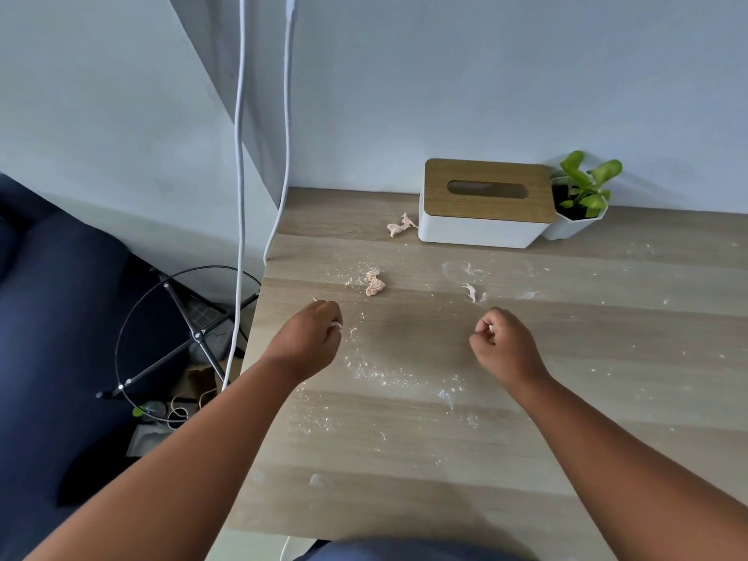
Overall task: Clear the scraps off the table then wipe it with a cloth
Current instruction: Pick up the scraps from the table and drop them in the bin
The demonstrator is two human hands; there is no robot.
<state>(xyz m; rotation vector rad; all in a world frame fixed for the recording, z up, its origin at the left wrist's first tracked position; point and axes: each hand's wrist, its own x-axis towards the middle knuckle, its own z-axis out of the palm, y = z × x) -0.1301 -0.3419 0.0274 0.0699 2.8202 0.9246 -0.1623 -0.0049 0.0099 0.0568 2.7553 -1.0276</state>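
Crumpled pale scraps lie on the wooden table (607,358): one scrap (374,283) in the middle left, another scrap (400,226) beside the tissue box, and a thin scrap (471,292) further right. White crumbs and powder (388,374) are scattered across the top. My left hand (311,338) hovers near the table's left edge, its fingers curled round a small pale scrap (336,325). Over the middle, my right hand (502,342) is curled too, with a bit of white showing between its fingers. No cloth is visible.
A white tissue box (481,228) with a wooden lid stands at the back by the wall, next to a small potted plant (583,196). Two white cables (243,155) hang at the left. A dark sofa (60,297) and a black wire stand (182,338) sit beyond the table's left edge.
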